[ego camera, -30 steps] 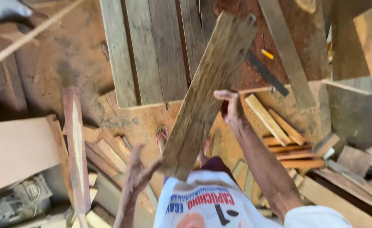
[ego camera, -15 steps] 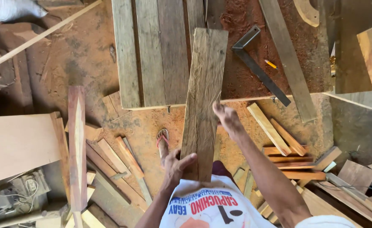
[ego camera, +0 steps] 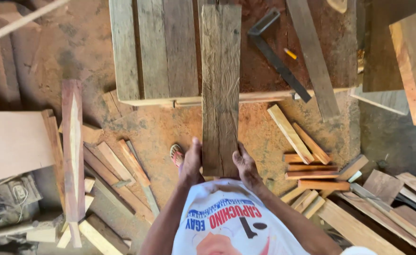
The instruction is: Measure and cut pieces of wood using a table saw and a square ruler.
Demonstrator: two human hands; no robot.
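Observation:
I hold a weathered grey-brown plank (ego camera: pixel 220 85) by its near end, pointing straight away from me. My left hand (ego camera: pixel 191 163) grips its left edge and my right hand (ego camera: pixel 244 163) grips its right edge. The far part of the plank lies over the workbench (ego camera: pixel 264 56), beside two similar grey boards (ego camera: pixel 153 47) lying lengthwise on the bench's left part. A black metal try square (ego camera: pixel 276 52) and a yellow pencil (ego camera: pixel 290 53) lie on the bench's sawdust-covered top to the right of the plank.
A long grey slat (ego camera: pixel 314 56) crosses the bench at right. Short wood offcuts (ego camera: pixel 307 165) lie on the floor to my right, longer strips (ego camera: pixel 118 170) and a reddish board (ego camera: pixel 72 146) to my left. A pale sheet (ego camera: pixel 12 141) sits at far left. My sandalled foot (ego camera: pixel 177 155) shows below.
The plank swung from a rightward tilt to straight ahead, its far end over the bench. My left hand came up to its left edge, so both hands now grip its near end.

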